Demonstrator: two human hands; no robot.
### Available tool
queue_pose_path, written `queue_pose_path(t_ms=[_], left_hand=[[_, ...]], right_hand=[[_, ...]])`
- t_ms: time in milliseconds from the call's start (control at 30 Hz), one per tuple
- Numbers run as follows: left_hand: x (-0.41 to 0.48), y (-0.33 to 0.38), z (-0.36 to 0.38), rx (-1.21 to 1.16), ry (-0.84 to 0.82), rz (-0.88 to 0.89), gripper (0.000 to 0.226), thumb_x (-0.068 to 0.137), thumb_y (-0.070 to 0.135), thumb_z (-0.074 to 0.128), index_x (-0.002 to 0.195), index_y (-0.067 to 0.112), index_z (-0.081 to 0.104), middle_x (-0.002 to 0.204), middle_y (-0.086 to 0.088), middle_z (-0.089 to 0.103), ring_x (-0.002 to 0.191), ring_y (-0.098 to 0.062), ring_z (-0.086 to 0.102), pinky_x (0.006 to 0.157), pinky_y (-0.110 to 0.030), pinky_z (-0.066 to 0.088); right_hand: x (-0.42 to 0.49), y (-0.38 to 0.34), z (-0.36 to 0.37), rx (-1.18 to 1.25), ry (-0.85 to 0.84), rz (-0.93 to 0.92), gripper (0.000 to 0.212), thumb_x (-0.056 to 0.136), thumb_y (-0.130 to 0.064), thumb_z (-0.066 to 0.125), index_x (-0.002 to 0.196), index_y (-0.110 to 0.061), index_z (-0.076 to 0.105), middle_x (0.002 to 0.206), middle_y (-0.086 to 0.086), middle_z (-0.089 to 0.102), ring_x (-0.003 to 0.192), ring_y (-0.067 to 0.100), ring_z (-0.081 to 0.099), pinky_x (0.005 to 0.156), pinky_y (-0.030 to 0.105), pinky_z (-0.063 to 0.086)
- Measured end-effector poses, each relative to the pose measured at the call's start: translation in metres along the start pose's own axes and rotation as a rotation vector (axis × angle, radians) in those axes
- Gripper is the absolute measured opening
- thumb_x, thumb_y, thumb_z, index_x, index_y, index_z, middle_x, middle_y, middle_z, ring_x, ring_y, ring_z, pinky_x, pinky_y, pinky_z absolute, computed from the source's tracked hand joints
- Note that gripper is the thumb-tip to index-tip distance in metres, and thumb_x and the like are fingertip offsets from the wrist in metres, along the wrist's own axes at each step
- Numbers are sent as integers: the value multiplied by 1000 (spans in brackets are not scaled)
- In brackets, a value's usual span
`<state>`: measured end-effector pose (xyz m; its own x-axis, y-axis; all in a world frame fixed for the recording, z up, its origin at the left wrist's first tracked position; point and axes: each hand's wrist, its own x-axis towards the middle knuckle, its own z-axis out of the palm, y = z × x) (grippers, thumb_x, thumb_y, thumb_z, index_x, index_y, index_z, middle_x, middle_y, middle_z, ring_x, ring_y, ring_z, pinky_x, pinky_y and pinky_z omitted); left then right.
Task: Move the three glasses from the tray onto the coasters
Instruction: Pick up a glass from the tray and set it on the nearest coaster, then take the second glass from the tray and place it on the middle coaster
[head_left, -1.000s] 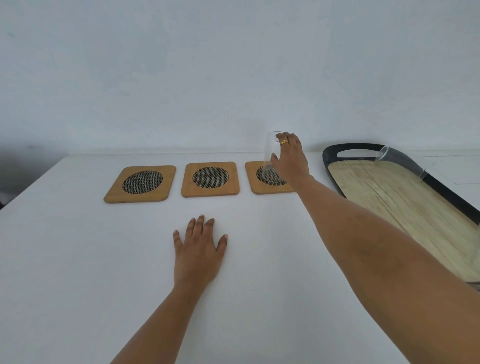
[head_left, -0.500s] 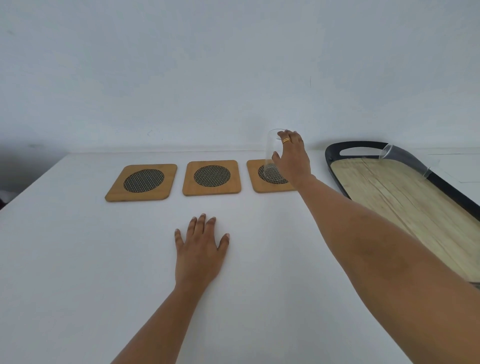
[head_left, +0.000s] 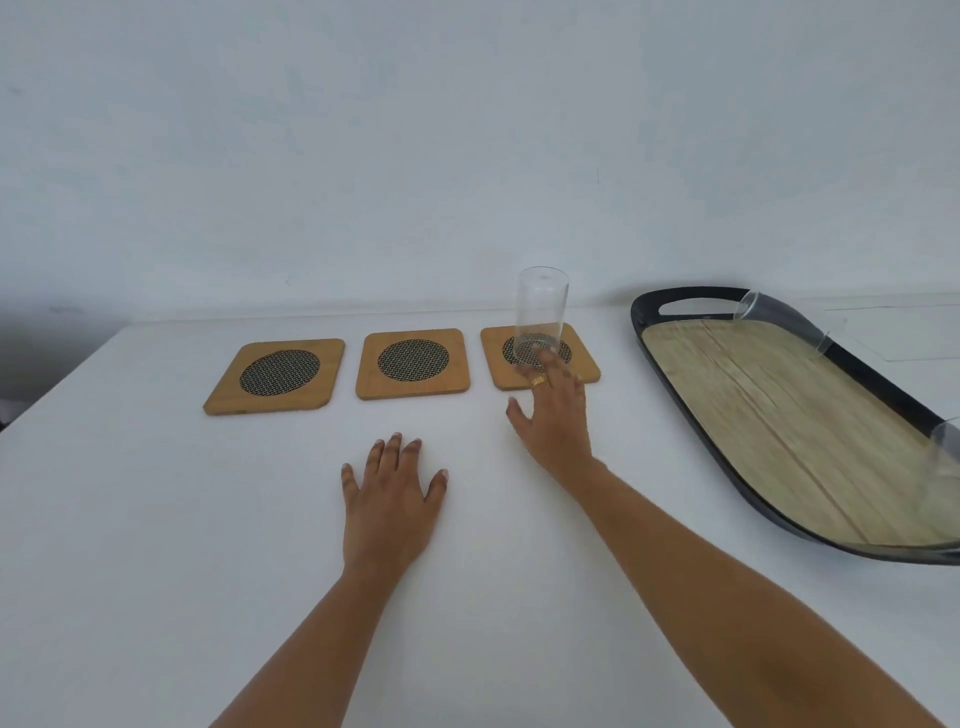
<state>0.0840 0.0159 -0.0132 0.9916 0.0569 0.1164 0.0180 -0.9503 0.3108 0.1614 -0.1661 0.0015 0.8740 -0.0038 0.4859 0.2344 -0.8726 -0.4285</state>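
Neither hand grasps anything. Left hand (head_left: 390, 501) lies flat, palm down, fingers spread on the white table (head_left: 130, 545). Right hand (head_left: 555, 422) is unclenched, fingers loosely extended; its fingertips (head_left: 543, 361) overlap the near edge of the right coaster (head_left: 584, 366), and whether they touch the glass cannot be told. A gold ring (head_left: 538, 381) shows on one finger.

Left to right along the far side of the table: left coaster (head_left: 275, 375), bare; middle coaster (head_left: 413, 362), bare; right coaster, bearing a clear glass (head_left: 540, 314) that stands upright on the dark mesh disc.

Farther right lies the tray (head_left: 779, 415), with dark rim and wood-grain floor. A second glass (head_left: 779, 322) appears at its far rim, looking tilted in the wide-angle view. A third glass (head_left: 946, 454) is cut off by the right edge of the frame.
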Motion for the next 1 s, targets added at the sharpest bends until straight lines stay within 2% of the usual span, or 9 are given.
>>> queue_pose_path(t_ms=[67,133,200,300,367,533,667,800,1000], left_hand=[[1,3,0,2,1,-3,56,95,48,31,144,21,26,156,0,23,146,-17,14,118,-50,10],[1,4,-2,1,-1,0,56,95,48,31,144,21,26,156,-1,23,146,-17,14,118,-50,10],[-6,31,-6,4,-15,78,56,95,48,30,145,21,25,157,-1,22,146,-17,13,118,-50,10],[-1,29,-6,6,-27,43,57,96,47,29,146,20,24,157,-2,20,146,-18,12,118,-51,10],[2,43,-4,26,-55,76,58,96,47,28,146,19,22,158,-3,18,147,-19,10,117,-53,10],[4,61,3,60,-138,121,59,96,48,27,146,20,20,159,-1,12,147,-18,8,117,-53,10],[-8,77,16,41,-164,220,60,95,49,27,147,23,15,160,2,9,147,-15,7,117,-51,10],[-10,83,25,37,-165,282,58,95,51,24,147,27,15,159,7,11,147,-12,6,118,-51,7],[-11,83,25,24,-163,300,57,96,51,25,147,29,15,159,8,11,147,-11,6,118,-49,8]], right_hand=[[-11,6,-1,-40,-206,113,46,90,-28,53,134,-15,46,155,4,24,146,19,14,116,51,15],[-16,11,-4,-73,-353,173,51,94,-39,44,141,-20,36,157,1,18,147,16,9,117,50,7],[-35,30,-36,-102,-349,215,55,95,-45,37,144,-22,30,158,1,17,147,16,9,119,48,3],[-43,35,-36,-147,-404,196,57,95,-50,32,145,-25,26,159,1,16,147,16,8,119,45,2],[-54,44,-51,-159,-361,231,58,94,-51,32,146,-25,26,159,1,16,147,16,8,120,44,3],[-59,49,-53,-141,-393,256,61,94,-50,36,146,-19,26,157,5,19,147,18,11,120,44,4],[-59,54,-68,-98,-279,281,64,95,-47,37,147,-13,21,156,7,25,146,20,15,119,43,9],[-57,83,-109,-158,-96,353,61,95,-44,41,144,-9,29,152,11,30,143,24,22,119,43,16],[-59,133,-165,-413,-19,593,61,92,-44,44,143,-13,30,157,12,17,147,26,7,116,55,7]])
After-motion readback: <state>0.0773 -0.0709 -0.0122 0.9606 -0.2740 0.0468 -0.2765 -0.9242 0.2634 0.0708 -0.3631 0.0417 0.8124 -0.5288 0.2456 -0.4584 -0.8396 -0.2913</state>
